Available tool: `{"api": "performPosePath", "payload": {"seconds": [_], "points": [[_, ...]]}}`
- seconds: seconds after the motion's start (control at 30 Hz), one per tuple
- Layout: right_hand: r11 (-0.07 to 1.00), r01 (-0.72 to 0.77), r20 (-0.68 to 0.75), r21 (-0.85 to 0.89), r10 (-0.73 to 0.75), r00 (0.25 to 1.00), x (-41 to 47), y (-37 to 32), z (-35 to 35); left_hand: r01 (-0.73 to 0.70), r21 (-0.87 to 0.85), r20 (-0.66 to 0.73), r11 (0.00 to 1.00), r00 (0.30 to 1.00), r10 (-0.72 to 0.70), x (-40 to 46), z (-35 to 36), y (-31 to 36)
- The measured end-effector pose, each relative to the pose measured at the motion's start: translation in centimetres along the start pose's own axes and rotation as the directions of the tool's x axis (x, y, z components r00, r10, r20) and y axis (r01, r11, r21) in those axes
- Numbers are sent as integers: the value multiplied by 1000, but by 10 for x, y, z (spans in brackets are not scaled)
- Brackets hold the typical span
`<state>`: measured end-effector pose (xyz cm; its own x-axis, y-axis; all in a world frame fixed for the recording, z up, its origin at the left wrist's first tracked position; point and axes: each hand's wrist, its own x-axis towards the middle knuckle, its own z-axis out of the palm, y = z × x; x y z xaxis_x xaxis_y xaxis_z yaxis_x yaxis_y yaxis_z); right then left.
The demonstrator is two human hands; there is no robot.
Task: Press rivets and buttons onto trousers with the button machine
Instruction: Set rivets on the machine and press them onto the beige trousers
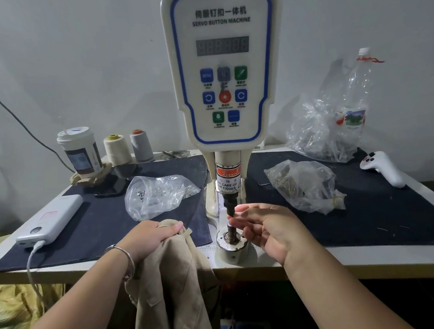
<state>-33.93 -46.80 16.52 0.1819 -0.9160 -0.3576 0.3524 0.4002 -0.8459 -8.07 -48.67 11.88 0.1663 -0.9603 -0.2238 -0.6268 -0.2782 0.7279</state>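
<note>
One button machine (225, 67) stands at centre, with two hands (149, 237) at its base and one pair of trousers (170, 279). Left of the machine: one cup (80, 151), two thread cones (117, 150), one phone (111, 187), one power bank (51, 220), one bag (158, 195). Right of it: two bags (303, 183), one bottle (356, 96), one controller (382, 168).

White table (348, 263) carries 2 dark cloths (145, 196), perhaps denim.

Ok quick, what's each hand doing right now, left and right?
Left hand: grips the beige trousers.
Right hand: fingertips pinched at the machine's die; what they hold cannot be told.
</note>
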Motion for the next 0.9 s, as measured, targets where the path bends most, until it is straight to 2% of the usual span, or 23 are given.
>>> {"api": "performPosePath", "payload": {"seconds": [0.23,0.63,0.9], "points": [[997,-49,-51,57,52,997,1,-2,4,8,-7,6,1000,1000,-8,-1,0,0],[966,-113,-17,233,121,993,-3,0,-1,0,-16,16,1000,1000,0,-2,0,1],[979,-69,-54,190,80,995,-6,5,-2,18,-43,21,999,1000,-17,-3,0,2]]}}
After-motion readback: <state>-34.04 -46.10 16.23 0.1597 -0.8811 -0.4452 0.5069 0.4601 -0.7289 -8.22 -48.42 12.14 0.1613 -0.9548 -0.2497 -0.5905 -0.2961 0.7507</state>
